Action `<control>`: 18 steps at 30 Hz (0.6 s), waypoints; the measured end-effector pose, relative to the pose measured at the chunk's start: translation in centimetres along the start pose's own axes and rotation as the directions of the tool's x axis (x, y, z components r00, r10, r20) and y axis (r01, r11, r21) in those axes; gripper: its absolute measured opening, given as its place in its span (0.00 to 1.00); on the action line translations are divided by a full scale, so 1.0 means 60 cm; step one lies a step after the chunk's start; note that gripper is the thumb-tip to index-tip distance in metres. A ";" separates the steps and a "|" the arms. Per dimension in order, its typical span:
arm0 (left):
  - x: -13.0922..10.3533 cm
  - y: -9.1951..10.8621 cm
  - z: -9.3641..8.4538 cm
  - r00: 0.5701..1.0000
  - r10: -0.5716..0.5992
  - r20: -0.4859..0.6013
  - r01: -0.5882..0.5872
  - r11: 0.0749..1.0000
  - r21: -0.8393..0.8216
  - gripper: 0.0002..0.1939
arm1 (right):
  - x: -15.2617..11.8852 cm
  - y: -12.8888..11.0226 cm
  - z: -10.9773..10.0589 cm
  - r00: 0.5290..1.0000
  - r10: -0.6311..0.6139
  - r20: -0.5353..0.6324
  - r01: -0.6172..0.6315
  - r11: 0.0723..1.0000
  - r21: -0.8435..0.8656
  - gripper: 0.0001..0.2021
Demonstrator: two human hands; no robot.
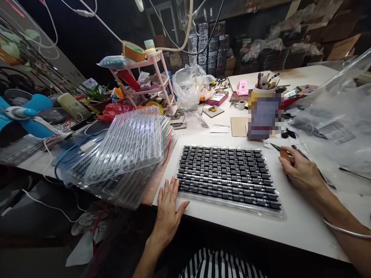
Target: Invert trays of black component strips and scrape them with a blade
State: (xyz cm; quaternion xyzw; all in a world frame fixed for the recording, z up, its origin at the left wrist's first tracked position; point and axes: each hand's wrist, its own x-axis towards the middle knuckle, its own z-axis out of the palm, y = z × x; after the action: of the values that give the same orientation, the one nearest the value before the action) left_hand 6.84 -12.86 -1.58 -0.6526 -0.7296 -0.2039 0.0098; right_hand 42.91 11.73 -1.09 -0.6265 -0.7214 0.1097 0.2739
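Note:
A clear plastic tray (232, 204) lies on the white table before me, filled with rows of small black electronic parts (223, 173) with metal pins. My left hand (168, 208) rests at the tray's front left corner, fingers stretched out and touching its edge, holding nothing. To the right of the tray, my right hand (303, 172) is closed around a small pointed tool (285, 154) with a brown body and a dark tip. The fingers hide much of that tool. Another long dark tool (300, 151) lies just behind the right hand.
Stacked clear plastic trays (130, 143) stand to the left, overhanging the table's front edge. Behind them is a cluttered pink rack (162, 73). A blue fan (23, 112) is at far left. Clear plastic sheeting (339, 123) covers the right side; a pen holder (262, 89) stands at the back.

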 end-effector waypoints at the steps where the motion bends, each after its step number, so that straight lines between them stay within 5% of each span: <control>1: 0.000 -0.001 0.002 1.000 0.001 -0.002 -0.001 1.000 0.006 0.34 | 0.000 -0.002 -0.001 1.000 0.014 0.017 -0.014 1.000 -0.001 0.26; 18: 0.020 -0.006 -0.011 0.993 -0.115 0.013 0.115 0.973 -0.200 0.28 | 0.000 -0.010 -0.006 0.997 0.036 0.064 -0.032 0.998 -0.059 0.30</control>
State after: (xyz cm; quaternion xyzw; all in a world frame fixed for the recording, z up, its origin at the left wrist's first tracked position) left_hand 6.13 -11.97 -0.73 -0.6071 -0.7420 -0.2760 -0.0684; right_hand 42.59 11.54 -0.53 -0.6425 -0.7220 0.1140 0.2301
